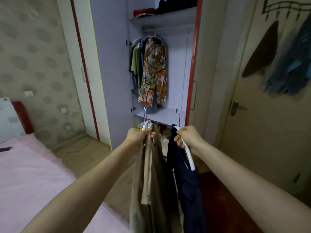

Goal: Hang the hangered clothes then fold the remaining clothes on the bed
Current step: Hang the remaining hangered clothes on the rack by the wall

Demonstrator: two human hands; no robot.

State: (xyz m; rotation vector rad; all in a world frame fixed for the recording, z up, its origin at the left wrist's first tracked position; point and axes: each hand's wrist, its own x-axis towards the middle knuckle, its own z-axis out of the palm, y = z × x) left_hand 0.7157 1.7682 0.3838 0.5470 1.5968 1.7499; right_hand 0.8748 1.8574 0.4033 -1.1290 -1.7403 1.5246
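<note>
I stand facing the open wardrobe [116, 68] with both arms stretched out in front of me. My left hand [138, 136] is curled tight around the necks of a bunch of white hangers [146, 125], their metal hooks poking up above my knuckles. From them hang the beige and olive clothes [149, 182], which drop straight down between my arms to the near edge of the view. My right hand [188, 137] grips a single white hanger [188, 155] by its shoulder, fingers wrapped round the plastic, with its hook standing up just left of my fist. A dark navy garment [186, 185] hangs on it, just right of the beige bundle and touching it lower down.

Farther off, inside the wardrobe, a rail [161, 28] runs under a shelf, and at its left end hang a floral orange dress [154, 71] and a green shirt [135, 64], with other pieces behind them that I cannot make out. Folded things sit on the top shelf [161, 18]. The red-edged wardrobe doors stand open on both sides.

To my left lies the bed [28, 169] with its pink cover, against the patterned wall. To my right is a closed door [262, 115] with a hook rack, where a brown cloth [262, 52] and a blue garment [292, 64] hang.
</note>
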